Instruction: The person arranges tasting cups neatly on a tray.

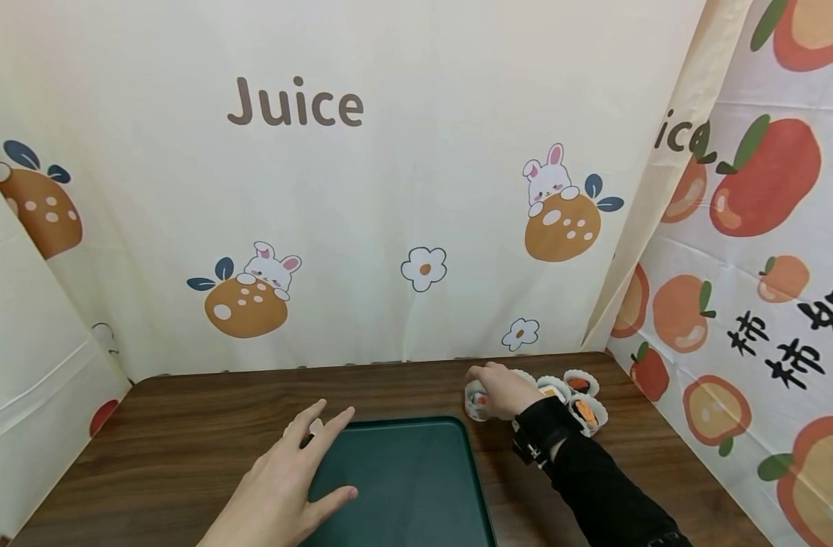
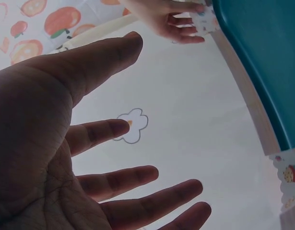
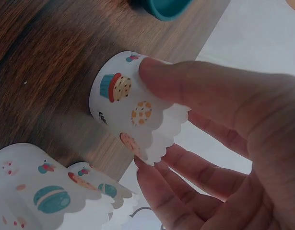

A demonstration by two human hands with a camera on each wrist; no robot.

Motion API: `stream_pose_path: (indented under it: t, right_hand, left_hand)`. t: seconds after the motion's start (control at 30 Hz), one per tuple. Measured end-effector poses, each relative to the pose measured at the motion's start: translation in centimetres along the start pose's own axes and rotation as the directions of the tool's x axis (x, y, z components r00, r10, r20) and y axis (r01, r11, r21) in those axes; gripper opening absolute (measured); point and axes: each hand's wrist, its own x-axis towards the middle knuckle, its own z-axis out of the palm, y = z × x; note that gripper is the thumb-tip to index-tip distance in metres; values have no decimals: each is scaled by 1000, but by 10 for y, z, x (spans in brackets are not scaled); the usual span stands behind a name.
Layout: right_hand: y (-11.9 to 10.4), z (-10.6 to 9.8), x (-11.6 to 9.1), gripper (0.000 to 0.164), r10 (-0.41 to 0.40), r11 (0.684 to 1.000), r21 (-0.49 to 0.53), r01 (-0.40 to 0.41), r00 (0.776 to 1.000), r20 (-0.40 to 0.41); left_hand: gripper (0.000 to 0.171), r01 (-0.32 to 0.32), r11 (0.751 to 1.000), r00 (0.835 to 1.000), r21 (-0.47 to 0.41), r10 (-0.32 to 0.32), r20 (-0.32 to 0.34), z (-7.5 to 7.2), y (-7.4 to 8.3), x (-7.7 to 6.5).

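Note:
My right hand (image 1: 504,389) is at the back of the table, right of the green tray (image 1: 403,471). Its thumb lies on one side of a white paper baking cup (image 3: 116,91) and its fingertips meet the scalloped rim on the other side. Cupcake and cookie prints cover the cup, which stands on the wooden table. My left hand (image 1: 289,471) hovers over the tray's left edge, fingers spread and nothing in its grasp. In the left wrist view its palm (image 2: 32,139) shows, thumb apart from the fingers.
Several more baking cups stand grouped right of the held one, among them one with an orange-topped piece inside (image 1: 585,412). Another printed cup (image 2: 290,175) appears beside the tray in the left wrist view. Printed cloth (image 1: 416,190) hangs behind and along both sides.

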Motion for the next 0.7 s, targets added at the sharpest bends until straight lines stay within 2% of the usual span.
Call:
stream_pose_path:
  t: [0.33, 0.53, 0.7]
  right_hand:
    - [1, 6, 5, 54, 18, 999, 50, -20, 1000, 21]
    - [4, 8, 5, 52, 19, 998, 63, -20, 1000, 10]
    - [7, 9, 6, 51, 23, 997, 73, -22, 1000, -12]
  left_hand:
    - [93, 45, 999, 998, -22, -44, 36, 1, 2, 1]
    - [93, 77, 997, 995, -30, -75, 67, 1, 3, 2]
    - [94, 87, 996, 994, -10, -86, 65, 2, 3, 2]
